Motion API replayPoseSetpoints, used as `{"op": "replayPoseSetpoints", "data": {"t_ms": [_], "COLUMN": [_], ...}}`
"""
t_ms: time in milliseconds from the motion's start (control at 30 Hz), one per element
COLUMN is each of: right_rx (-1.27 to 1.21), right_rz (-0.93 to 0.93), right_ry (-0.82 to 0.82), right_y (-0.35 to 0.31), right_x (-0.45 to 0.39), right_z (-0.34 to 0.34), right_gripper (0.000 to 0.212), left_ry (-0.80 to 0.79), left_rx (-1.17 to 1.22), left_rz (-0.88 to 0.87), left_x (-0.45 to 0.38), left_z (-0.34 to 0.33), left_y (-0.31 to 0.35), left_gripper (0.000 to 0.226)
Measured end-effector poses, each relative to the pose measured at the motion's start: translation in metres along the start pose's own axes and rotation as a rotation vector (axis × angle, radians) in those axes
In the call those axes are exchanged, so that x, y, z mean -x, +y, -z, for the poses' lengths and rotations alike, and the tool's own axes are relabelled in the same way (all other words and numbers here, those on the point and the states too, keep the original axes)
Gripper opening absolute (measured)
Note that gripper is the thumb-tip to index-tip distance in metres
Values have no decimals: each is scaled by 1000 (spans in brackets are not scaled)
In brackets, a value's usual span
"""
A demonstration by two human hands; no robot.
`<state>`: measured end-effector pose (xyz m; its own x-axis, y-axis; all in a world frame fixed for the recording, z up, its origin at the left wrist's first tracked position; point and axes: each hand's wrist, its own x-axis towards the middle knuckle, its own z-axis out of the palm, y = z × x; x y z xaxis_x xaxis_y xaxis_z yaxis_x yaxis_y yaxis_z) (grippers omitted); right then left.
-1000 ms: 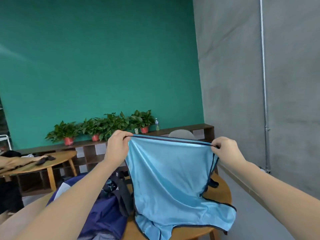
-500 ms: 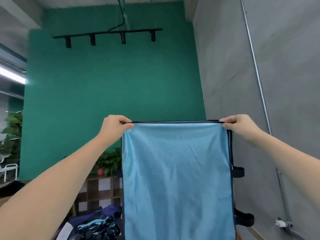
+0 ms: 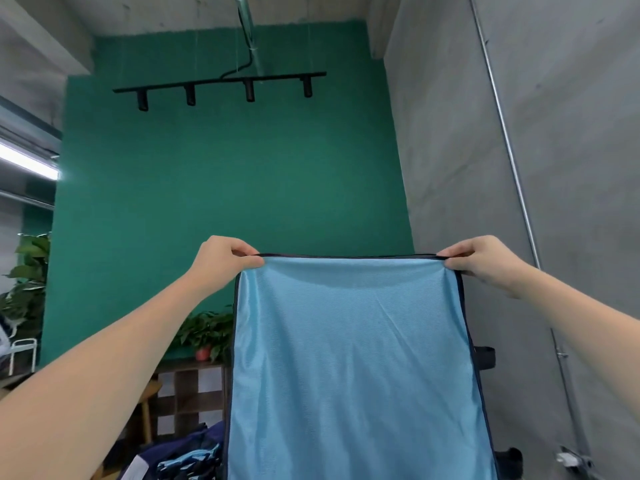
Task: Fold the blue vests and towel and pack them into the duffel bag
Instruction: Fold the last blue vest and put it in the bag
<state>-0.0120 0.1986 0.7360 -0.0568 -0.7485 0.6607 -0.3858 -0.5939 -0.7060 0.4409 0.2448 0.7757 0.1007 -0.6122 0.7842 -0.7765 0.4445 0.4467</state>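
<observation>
Vest [image 3: 353, 358] hangs flat at frame centre, left hand [image 3: 221, 259] and right hand [image 3: 483, 259] each pinching a top corner. Step: spreading before folding. Next, likely bring corners together evenly.

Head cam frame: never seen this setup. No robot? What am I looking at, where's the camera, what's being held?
There is no robot here. A person wears one wide-angle camera on the head, so you see along their own outstretched arms. The left hand and the right hand each pinch a top corner of a light blue vest with dark trim, holding it up spread flat and hanging in front of the green wall. The camera is tilted up, so little of any surface shows. At the bottom left lies a dark blue bag, probably the duffel, with blue striped fabric on it. Behind stand a cube shelf and potted plants.
</observation>
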Motion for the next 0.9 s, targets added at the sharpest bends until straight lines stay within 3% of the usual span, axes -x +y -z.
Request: {"op": "replayPoseSetpoints", "data": {"t_ms": [133, 300, 400, 500, 633, 733, 900], "right_rx": [39, 530, 657, 526, 92, 113, 157], "right_rz": [11, 80, 16, -170, -347, -328, -266], "right_ry": [22, -133, -206, -171, -227, -304, -153], "right_y": [5, 14, 13, 14, 17, 27, 54], "right_x": [4, 12, 18, 22, 35, 44, 51], "right_z": [-1, -9, -17, -26, -35, -39, -56], "right_gripper": [20, 34, 21, 7, 17, 25, 30], "left_ry": [-25, -135, -212, -219, -228, -195, -188], "left_rx": [1, -38, -105, -165, 91, 139, 40], "left_rz": [13, 23, 35, 116, 379, 417, 352], "left_x": [2, 11, 21, 30, 42, 47, 59], "left_z": [-7, -22, -32, -43, -58, -69, -95], "left_y": [-11, -21, -24, -21, -16, -21, -42], "left_gripper": [11, 19, 28, 13, 9, 13, 18]}}
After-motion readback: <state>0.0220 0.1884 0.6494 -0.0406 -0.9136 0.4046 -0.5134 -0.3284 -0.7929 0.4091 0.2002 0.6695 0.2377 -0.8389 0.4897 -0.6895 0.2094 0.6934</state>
